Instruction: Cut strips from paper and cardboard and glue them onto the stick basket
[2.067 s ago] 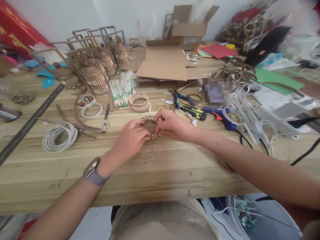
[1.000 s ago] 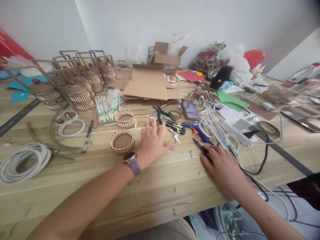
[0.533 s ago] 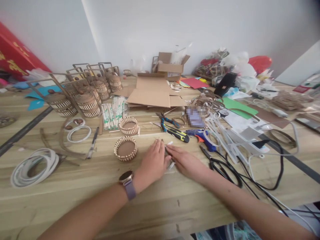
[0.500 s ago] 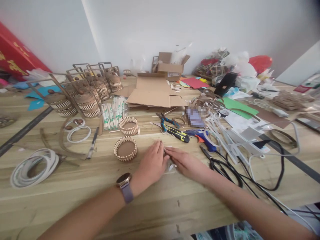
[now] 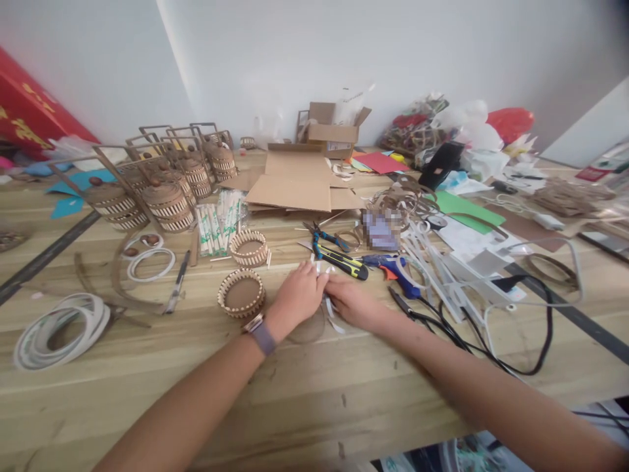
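Observation:
My left hand [image 5: 301, 292], with a watch on the wrist, is closed above the tabletop, its fingertips meeting those of my right hand [image 5: 354, 303]. My right hand is closed too, and thin white strips [image 5: 336, 325] stick out around and below its fingers. What lies between the fingertips of my left hand is hidden. Under the hands a faint thin ring [image 5: 308, 339] shows on the wood. Just left of my left hand sits a round basket [image 5: 242, 294] with a brown base and a pale stick rim; a second basket [image 5: 249, 249] stands behind it.
Beyond the hands lie pliers [image 5: 324, 241], a yellow-black cutter [image 5: 344, 262] and a blue glue gun [image 5: 400, 272]. Scissors [image 5: 417, 314] and black cables are at right. Lidded baskets [image 5: 167, 203], wrapped sticks [image 5: 219, 226] and coiled white strip [image 5: 63, 331] fill the left. Flattened cardboard [image 5: 295, 183] lies behind.
My hands have gone from lying flatter on the table to closed fingers drawn together. More white strips show between and below them, and the faint ring has come into sight.

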The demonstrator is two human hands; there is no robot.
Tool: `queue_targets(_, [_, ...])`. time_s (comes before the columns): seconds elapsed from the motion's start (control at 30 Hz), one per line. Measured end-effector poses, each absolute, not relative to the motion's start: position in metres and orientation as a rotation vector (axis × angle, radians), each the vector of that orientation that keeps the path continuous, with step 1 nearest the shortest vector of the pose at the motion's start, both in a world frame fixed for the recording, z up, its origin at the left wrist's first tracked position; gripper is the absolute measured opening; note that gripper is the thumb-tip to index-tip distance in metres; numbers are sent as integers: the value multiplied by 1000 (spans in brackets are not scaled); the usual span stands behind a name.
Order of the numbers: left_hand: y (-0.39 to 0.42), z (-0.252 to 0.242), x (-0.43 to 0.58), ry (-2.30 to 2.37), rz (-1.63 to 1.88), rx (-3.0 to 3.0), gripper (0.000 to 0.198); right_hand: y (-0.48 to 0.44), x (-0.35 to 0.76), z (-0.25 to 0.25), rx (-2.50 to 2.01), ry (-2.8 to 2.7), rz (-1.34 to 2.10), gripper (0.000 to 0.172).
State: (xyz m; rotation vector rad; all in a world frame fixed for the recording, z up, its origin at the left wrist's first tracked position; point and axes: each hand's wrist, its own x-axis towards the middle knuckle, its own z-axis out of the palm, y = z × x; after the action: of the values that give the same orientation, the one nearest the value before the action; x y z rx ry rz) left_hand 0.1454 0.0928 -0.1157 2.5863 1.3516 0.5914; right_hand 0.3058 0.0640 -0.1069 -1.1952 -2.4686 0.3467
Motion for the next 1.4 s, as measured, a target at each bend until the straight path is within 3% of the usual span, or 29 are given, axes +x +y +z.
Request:
queue_targets(0.23, [82,-102,133,1304,566,2595,39,64,341,-97,-1610,-2177,-6,28])
queue_targets(0.47, [73,-105,137,1005,408,2668,54,76,347,-102,-1650,-2199,-49,36])
queue_targets(0.57, [49,-106,111,1024,465,2653,74,66,334,-113,-1497,-2312,75,41])
queue_targets(0.67, [29,-117,88,1138,454,2679,109,52,311,-121,-1368,-2382,178,46])
queue_targets(0.77, [19,-130,81,1273,388,2669,124,37,291,-118,-1200,-2424,304,46])
queue_targets(0.87, [19,-133,87,1340,318,2637,125,27,293,-104,-1377,-2416,262,39])
queue_targets(1.07, [21,-126,98,1327,266,2616,117,36,360,-81,-2125,-2109,-250,30])
queue_targets(1.4, [19,-128,97,1374,285,2609,118,63,367,-81,-2197,-2280,-511,30])
